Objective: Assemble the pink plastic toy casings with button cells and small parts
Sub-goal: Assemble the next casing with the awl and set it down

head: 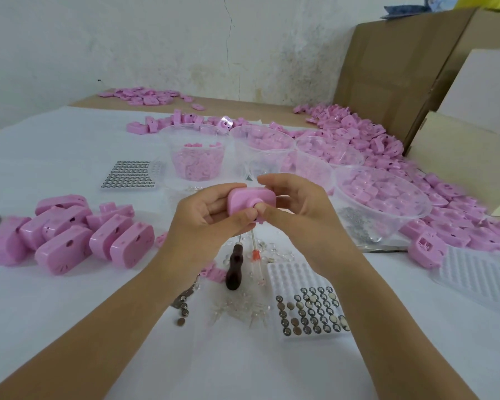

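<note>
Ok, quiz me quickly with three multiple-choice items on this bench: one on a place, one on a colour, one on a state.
1. The pile of closed casings lies: A in a bowl; B out to the left of the left hand; C on the cardboard.
2. The handle of the left screwdriver is: A yellow; B blue; C dark brown.
3. The pink casing in work is: A gripped by the left hand and the right hand; B lying flat on the cloth; C inside a tub.

1 B: the pile sits well to that hand's left.
2 C: unlike the clear, red-collared screwdriver beside it.
3 A: fingers of both hands curl round it, above the table.
</note>
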Motion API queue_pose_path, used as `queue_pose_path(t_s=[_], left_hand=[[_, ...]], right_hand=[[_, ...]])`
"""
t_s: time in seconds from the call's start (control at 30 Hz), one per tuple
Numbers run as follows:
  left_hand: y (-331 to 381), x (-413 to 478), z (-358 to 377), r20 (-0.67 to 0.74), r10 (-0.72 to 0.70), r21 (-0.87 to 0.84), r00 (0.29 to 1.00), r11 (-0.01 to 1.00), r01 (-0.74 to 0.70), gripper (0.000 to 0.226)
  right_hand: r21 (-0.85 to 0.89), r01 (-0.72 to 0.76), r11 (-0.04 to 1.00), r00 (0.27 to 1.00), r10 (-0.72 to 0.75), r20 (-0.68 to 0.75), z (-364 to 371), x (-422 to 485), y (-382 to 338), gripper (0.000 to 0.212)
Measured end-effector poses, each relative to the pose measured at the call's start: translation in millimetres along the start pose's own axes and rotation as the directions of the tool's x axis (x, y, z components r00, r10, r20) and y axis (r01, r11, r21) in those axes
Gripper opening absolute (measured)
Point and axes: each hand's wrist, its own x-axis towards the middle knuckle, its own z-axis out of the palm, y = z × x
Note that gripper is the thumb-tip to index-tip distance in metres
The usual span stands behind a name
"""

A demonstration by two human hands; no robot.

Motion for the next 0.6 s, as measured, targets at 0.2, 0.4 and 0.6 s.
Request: queue_pose_path(t_s=[0.2, 0.4, 0.6], left_hand=[[0.0, -0.1, -2.3, 0.009, 0.012, 0.029, 1.0, 1.0, -0.012, 0.034], [1.8, -1.3, -2.2, 0.017, 0.019, 0.029, 1.0, 0.999, -0.02, 0.035], [6.8, 1.8, -2.8, -0.031, -0.005, -0.033, 0.999, 0.999, 0.004, 0.047]], right_hand=[[-0.13, 0.041, 0.991, 0.999, -0.039, 0.015, 5.5, -0.7, 1.7, 0.025], [-0.135, 0.082, 0.987, 0.997, -0.079, 0.026, 7.6, -0.6, 2.6, 0.025], [0.003, 0.122, 0.993, 0.992, -0.122, 0.009, 9.0, 0.6, 3.0, 0.025]])
